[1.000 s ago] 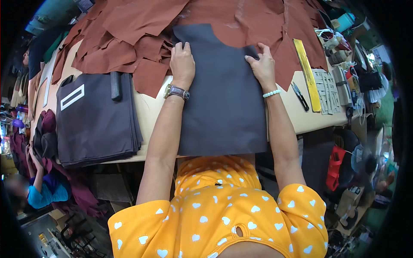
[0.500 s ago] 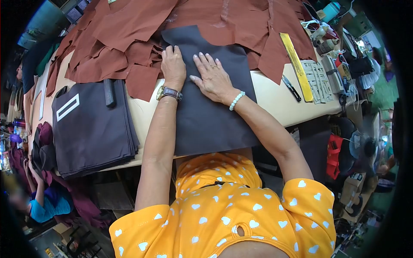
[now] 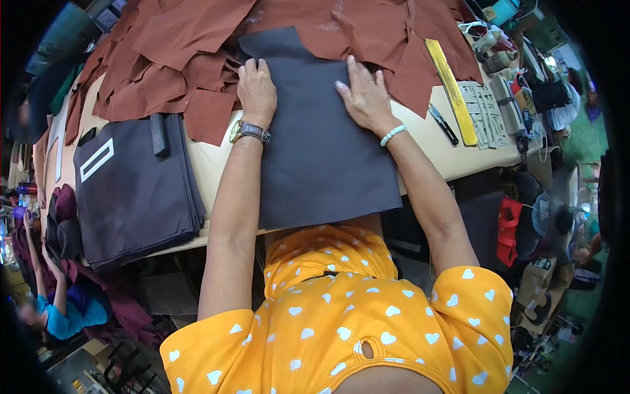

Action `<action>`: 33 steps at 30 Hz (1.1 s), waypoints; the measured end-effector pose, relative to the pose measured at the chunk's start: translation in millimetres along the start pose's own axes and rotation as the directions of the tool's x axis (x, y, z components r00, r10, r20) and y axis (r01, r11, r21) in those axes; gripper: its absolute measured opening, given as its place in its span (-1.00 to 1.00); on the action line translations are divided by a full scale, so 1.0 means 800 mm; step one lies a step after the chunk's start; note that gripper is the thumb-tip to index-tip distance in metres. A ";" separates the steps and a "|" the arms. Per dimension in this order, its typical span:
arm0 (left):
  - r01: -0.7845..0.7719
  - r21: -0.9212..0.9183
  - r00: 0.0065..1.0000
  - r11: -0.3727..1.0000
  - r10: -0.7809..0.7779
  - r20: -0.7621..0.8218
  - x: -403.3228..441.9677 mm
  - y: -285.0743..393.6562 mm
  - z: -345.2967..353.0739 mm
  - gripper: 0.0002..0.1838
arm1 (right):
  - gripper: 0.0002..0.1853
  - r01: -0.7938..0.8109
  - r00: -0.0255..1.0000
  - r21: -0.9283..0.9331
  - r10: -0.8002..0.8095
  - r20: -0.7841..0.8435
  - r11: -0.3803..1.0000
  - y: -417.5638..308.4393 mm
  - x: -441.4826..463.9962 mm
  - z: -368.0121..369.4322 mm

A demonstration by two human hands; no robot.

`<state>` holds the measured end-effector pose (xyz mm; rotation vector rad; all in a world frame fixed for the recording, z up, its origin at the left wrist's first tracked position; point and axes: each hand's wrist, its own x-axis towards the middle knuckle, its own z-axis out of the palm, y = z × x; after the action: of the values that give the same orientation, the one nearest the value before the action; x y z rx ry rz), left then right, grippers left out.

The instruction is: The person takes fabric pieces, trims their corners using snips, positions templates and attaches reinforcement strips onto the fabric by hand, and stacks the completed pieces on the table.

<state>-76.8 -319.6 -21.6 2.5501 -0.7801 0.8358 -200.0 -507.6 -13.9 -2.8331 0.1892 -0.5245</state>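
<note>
Dark grey sheet [image 3: 321,157], looks like leather or similar, lies flat on the table [image 3: 213,167] right in front of the wearer. Far end overlaps the rust-brown pieces [image 3: 184,33]; near edge sits at the front edge of the table, close to the yellow shirt [image 3: 341,315] with white hearts.

Hands are apart, one on each side of the sheet. Left hand [image 3: 256,92]: on the left edge toward the far end, fingers bent, thumb hidden, so can't tell if it's pinching. Watch [image 3: 249,132] on that wrist. Right hand [image 3: 367,98]: open at the right side of the far half, fingers extended, thumb spread out over the sheet. Pale bead bracelet [image 3: 394,135] on that wrist.

Left of the sheet: stack of dark pieces [image 3: 138,203], edges slightly fanned, with a white rectangular frame [image 3: 97,160] and a dark bar [image 3: 159,134] on top.

Right of the sheet: cutter knife [image 3: 443,125], then yellow ruler [image 3: 451,92], then pale slotted strips [image 3: 482,115]. Knife and ruler are near each other, both at a slant.

Far left, below table level: another person [image 3: 69,318] in a blue top, arms raised toward maroon cloth [image 3: 125,295]. Too distorted for more detail.
</note>
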 end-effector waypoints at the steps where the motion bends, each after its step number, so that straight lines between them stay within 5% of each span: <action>1: 0.015 -0.001 1.000 1.000 -0.015 0.023 0.000 0.001 -0.002 -0.68 | -0.31 -0.018 1.000 -0.016 0.018 0.003 1.000 0.006 0.000 0.000; 4: 0.079 0.031 0.995 0.996 -0.081 0.062 0.004 0.008 -0.009 -0.63 | -0.30 -0.073 0.997 -0.062 0.074 0.008 0.995 0.017 0.000 -0.002; 7: -0.017 0.315 0.999 0.949 0.029 -0.033 0.014 0.027 -0.023 -0.43 | -0.30 -0.077 0.997 -0.078 0.077 -0.001 0.994 0.016 0.000 -0.001; 8: -0.039 0.237 0.999 0.971 0.030 0.042 0.014 0.036 -0.023 -0.31 | -0.30 -0.073 0.997 -0.087 0.073 -0.006 0.994 0.017 0.001 0.000; 13: -0.297 -0.418 0.950 0.858 0.311 -0.038 -0.007 0.132 0.009 -0.57 | -0.29 -0.024 0.999 -0.126 0.020 -0.033 0.992 0.035 0.003 0.014; 16: -0.179 -0.440 0.960 0.880 0.254 0.116 -0.024 0.146 0.019 -0.59 | -0.33 0.034 0.989 0.010 -0.035 0.145 0.999 0.059 0.010 -0.009; 18: -0.249 -0.405 0.945 0.880 0.312 0.096 -0.027 0.146 0.017 -0.60 | -0.34 0.054 0.959 0.025 -0.058 0.278 0.998 0.064 0.009 -0.037; 27: -0.320 -0.357 0.913 0.878 0.386 0.131 -0.008 0.144 0.011 -0.71 | -0.07 0.348 0.885 0.134 -0.372 0.281 0.928 0.068 -0.116 -0.097; 33: -0.200 -0.315 0.914 0.928 0.292 0.281 0.049 0.151 0.021 -0.72 | 0.02 0.282 0.912 0.110 -0.302 0.278 0.953 0.044 -0.180 -0.121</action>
<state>-115.3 -438.3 7.8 2.3862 -1.2509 0.3363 -372.1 -537.8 15.9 -2.8411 -0.3083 -0.1557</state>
